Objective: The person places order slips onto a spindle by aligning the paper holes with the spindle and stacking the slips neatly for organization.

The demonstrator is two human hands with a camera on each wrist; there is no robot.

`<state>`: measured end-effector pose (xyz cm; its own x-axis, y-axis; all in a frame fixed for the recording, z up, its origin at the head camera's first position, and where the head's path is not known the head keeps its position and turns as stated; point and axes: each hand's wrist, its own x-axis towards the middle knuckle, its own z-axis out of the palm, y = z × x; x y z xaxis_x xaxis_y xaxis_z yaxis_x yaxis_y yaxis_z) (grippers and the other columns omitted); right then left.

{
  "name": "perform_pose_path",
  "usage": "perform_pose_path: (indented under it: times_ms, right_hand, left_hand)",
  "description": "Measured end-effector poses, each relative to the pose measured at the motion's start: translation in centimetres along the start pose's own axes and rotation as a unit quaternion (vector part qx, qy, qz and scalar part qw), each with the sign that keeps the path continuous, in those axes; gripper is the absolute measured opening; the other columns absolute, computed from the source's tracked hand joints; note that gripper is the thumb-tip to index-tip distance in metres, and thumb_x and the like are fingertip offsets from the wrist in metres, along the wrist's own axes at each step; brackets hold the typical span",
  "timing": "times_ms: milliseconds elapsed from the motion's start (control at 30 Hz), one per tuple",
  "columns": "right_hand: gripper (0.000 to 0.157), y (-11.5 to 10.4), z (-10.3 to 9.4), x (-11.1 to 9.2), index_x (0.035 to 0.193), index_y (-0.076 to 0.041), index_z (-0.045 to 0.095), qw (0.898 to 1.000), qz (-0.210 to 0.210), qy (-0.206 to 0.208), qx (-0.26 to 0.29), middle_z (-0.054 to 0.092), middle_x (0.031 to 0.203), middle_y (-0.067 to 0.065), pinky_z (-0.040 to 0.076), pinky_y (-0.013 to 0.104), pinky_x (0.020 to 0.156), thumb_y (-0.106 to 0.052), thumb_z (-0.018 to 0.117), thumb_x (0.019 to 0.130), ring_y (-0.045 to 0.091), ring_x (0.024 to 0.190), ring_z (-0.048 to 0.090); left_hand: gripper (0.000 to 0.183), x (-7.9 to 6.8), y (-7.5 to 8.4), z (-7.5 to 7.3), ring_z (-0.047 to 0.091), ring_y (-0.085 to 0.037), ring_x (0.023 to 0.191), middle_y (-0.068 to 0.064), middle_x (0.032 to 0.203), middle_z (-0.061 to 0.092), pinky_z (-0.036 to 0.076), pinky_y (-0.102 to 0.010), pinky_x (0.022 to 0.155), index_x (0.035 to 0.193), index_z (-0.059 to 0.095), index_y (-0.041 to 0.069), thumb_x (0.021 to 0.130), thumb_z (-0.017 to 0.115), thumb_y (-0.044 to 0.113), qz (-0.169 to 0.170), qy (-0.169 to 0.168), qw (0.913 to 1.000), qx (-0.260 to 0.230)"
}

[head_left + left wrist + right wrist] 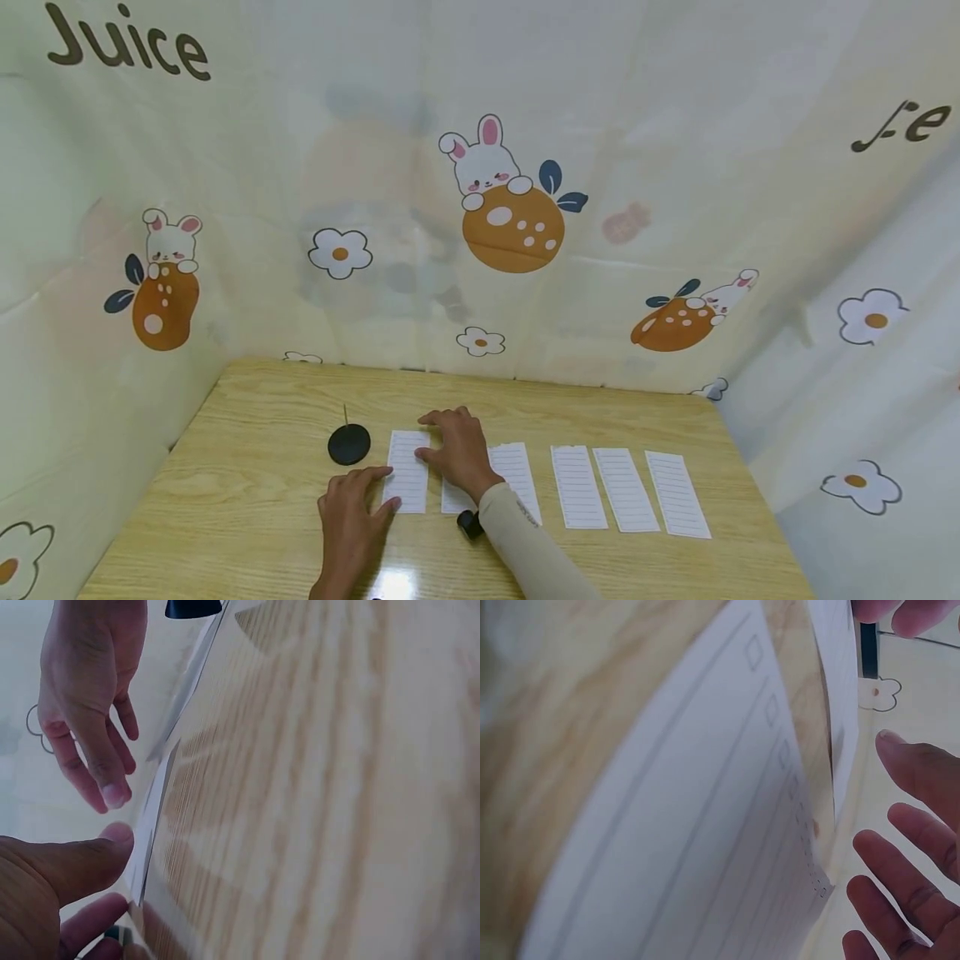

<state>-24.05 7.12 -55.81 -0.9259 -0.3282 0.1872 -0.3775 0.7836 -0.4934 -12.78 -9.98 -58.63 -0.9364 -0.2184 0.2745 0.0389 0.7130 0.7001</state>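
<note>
A white lined paper slip (407, 479) lies flat on the table between my two hands. My left hand (351, 521) is at its left edge, thumb and forefinger spread with the tips at the paper. Over its upper right edge reaches my right hand (461, 450), fingers extended and nothing gripped. In the right wrist view, that hand's fingers (911, 889) are spread apart, beside a lined slip (690, 787) with a column of small checkboxes. The left wrist view has the left thumb (90, 866) close to a slip's edge (154, 817).
Several more lined slips stretch rightward in a row, including one (513, 475) partly behind the right forearm and one (677, 494) at the far end. A black round base (349, 445) with a thin upright rod stands left of the slips. Printed curtains (390, 317) enclose the table.
</note>
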Motion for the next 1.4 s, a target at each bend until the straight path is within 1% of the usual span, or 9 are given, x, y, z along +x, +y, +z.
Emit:
perform_pose_path:
  times_ms: [300, 467, 667, 800, 933, 1067, 1200, 1300, 1400]
  right_hand:
    - [0.043, 0.2, 0.4, 0.3, 0.123, -0.022, 0.077, 1.000, 0.010, -0.022, -0.007, 0.078, 0.119, -0.002, 0.049, 0.044, 0.104, -0.029, 0.092, 0.083, 0.020, 0.109, 0.061]
    - [0.044, 0.3, 0.5, 0.5, 0.122, -0.021, 0.078, 0.999, 0.013, -0.033, 0.004, 0.076, 0.114, -0.001, 0.050, 0.041, 0.098, -0.024, 0.094, 0.081, 0.019, 0.105, 0.059]
    - [0.043, 0.1, 0.3, 0.8, 0.120, -0.020, 0.077, 0.998, 0.014, -0.044, 0.032, 0.073, 0.100, -0.004, 0.048, 0.038, 0.092, -0.018, 0.093, 0.081, 0.015, 0.097, 0.055]
    - [0.043, 0.1, 0.3, 0.9, 0.120, -0.019, 0.076, 0.997, 0.006, -0.053, 0.062, 0.072, 0.095, -0.004, 0.048, 0.038, 0.093, -0.011, 0.092, 0.081, 0.015, 0.094, 0.056]
    - [0.046, 0.3, 0.5, 1.1, 0.122, -0.020, 0.073, 0.993, -0.008, -0.065, 0.098, 0.067, 0.098, 0.000, 0.049, 0.033, 0.090, -0.002, 0.088, 0.082, 0.015, 0.091, 0.057]
    - [0.049, 0.6, 0.7, 1.2, 0.119, -0.022, 0.068, 0.988, -0.014, -0.068, 0.137, 0.060, 0.106, 0.002, 0.050, 0.026, 0.082, 0.005, 0.084, 0.082, 0.012, 0.089, 0.057]
    - [0.040, 0.8, 0.5, 1.3, 0.108, -0.020, 0.065, 0.984, -0.012, -0.056, 0.171, 0.059, 0.113, 0.002, 0.052, 0.024, 0.079, 0.007, 0.081, 0.084, 0.009, 0.087, 0.060]
    - [0.028, 0.7, 0.2, 1.4, 0.100, -0.019, 0.069, 0.983, -0.010, -0.051, 0.179, 0.066, 0.110, 0.000, 0.055, 0.025, 0.080, 0.003, 0.080, 0.088, 0.008, 0.087, 0.063]
    - [0.021, 0.5, -0.3, 1.4, 0.097, -0.019, 0.072, 0.982, -0.005, -0.051, 0.180, 0.072, 0.103, -0.003, 0.055, 0.025, 0.080, -0.001, 0.079, 0.091, 0.007, 0.087, 0.063]
  left_hand:
    - [0.047, 0.1, -0.2, 0.3, 0.059, -0.036, 0.114, -0.013, 0.121, 0.075, 0.038, -0.054, 0.093, 0.120, 0.078, 0.015, 0.076, 0.095, 0.013, -0.005, -0.001, 1.0000, 0.001]
    - [0.047, 0.1, -0.4, 0.3, 0.059, -0.036, 0.114, -0.012, 0.120, 0.075, 0.038, -0.054, 0.093, 0.118, 0.078, 0.015, 0.075, 0.095, 0.010, -0.002, 0.005, 1.0000, -0.006]
    - [0.046, 0.2, -0.4, 0.3, 0.059, -0.036, 0.113, -0.010, 0.116, 0.076, 0.037, -0.055, 0.092, 0.115, 0.079, 0.016, 0.073, 0.095, 0.008, 0.002, 0.013, 0.9998, -0.015]
    - [0.046, 0.1, -0.3, 0.2, 0.059, -0.036, 0.113, -0.010, 0.115, 0.076, 0.036, -0.055, 0.092, 0.114, 0.080, 0.016, 0.072, 0.095, 0.007, 0.003, 0.016, 0.9997, -0.018]
    - [0.045, 0.0, -0.4, 0.2, 0.060, -0.036, 0.113, -0.010, 0.115, 0.076, 0.037, -0.056, 0.092, 0.114, 0.080, 0.016, 0.073, 0.095, 0.007, 0.003, 0.014, 0.9997, -0.020]
    - [0.045, 0.1, -0.5, 0.2, 0.060, -0.036, 0.113, -0.010, 0.115, 0.076, 0.037, -0.056, 0.092, 0.114, 0.080, 0.016, 0.073, 0.095, 0.006, 0.004, 0.010, 0.9998, -0.019]
    - [0.045, 0.1, -0.7, 0.3, 0.060, -0.035, 0.112, -0.010, 0.115, 0.076, 0.037, -0.053, 0.090, 0.114, 0.080, 0.016, 0.072, 0.095, 0.006, 0.007, 0.010, 0.9998, -0.017]
    - [0.046, 0.1, -0.8, 0.3, 0.060, -0.035, 0.111, -0.009, 0.115, 0.076, 0.037, -0.052, 0.089, 0.114, 0.079, 0.016, 0.072, 0.095, 0.006, 0.011, 0.011, 0.9998, -0.015]
    - [0.046, 0.0, -0.8, 0.2, 0.060, -0.036, 0.112, -0.010, 0.116, 0.076, 0.037, -0.052, 0.089, 0.114, 0.079, 0.016, 0.072, 0.095, 0.006, 0.013, 0.011, 0.9998, -0.015]
